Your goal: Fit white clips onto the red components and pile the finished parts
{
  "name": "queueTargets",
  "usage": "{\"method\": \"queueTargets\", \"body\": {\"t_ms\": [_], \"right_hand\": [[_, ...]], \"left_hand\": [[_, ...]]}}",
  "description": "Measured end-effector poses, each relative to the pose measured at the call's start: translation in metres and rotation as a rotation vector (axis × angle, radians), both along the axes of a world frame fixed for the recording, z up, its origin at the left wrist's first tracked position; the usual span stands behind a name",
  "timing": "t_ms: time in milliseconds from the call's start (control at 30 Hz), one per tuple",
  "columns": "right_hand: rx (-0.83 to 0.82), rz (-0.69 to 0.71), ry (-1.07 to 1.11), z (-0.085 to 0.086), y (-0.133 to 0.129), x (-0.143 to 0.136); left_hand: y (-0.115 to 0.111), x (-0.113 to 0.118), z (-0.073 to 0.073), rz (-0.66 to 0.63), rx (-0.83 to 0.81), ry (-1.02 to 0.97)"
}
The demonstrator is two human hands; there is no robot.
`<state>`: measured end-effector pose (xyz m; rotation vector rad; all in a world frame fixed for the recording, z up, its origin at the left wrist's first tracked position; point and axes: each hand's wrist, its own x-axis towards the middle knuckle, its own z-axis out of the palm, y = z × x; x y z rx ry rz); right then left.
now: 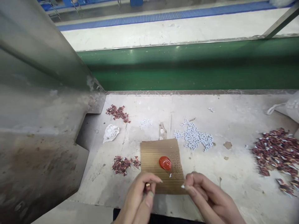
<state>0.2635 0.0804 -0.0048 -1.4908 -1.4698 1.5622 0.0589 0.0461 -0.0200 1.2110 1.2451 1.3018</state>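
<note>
Near the bottom of the view, my left hand [141, 196] is closed on a small dark red-brown piece [148, 187] with a pale band. Its index finger reaches out to the right over the cardboard. To the right, my right hand [207, 196] pinches a small pale piece [182, 186] between thumb and fingertip, just past the cardboard's edge. Between and beyond the hands lies a brown cardboard sheet [149, 152]. On it sit a glossy red round blob [165, 163] and one small pale S-shaped piece [170, 175].
Pale S-shaped pieces form a pile [196, 137] and a small group [146, 122]. Red-brown pieces lie in heaps at left [121, 165], back left [118, 113] and right [277, 151]. Crumpled white paper [111, 133], a metal panel [46, 109] and a green belt [187, 67] surround them.
</note>
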Motion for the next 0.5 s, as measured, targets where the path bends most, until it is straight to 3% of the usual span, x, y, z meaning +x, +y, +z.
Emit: {"method": "queueTargets", "body": {"t_ms": [67, 133, 267, 500], "right_hand": [[0.368, 0.263, -0.292, -0.004, 0.024, 0.012], [0.568, 0.456, -0.471, -0.005, 0.045, 0.016], [0.614, 0.619, -0.554, 0.001, 0.066, 0.011], [0.636, 0.793, -0.598, 0.009, 0.074, -0.003]], "left_hand": [[-0.006, -0.018, 0.003, 0.007, -0.123, 0.117], [-0.009, -0.034, 0.005, 0.018, -0.273, 0.178], [-0.009, -0.056, 0.003, 0.048, -0.486, 0.120], [-0.007, -0.066, -0.003, 0.066, -0.514, -0.026]]}}
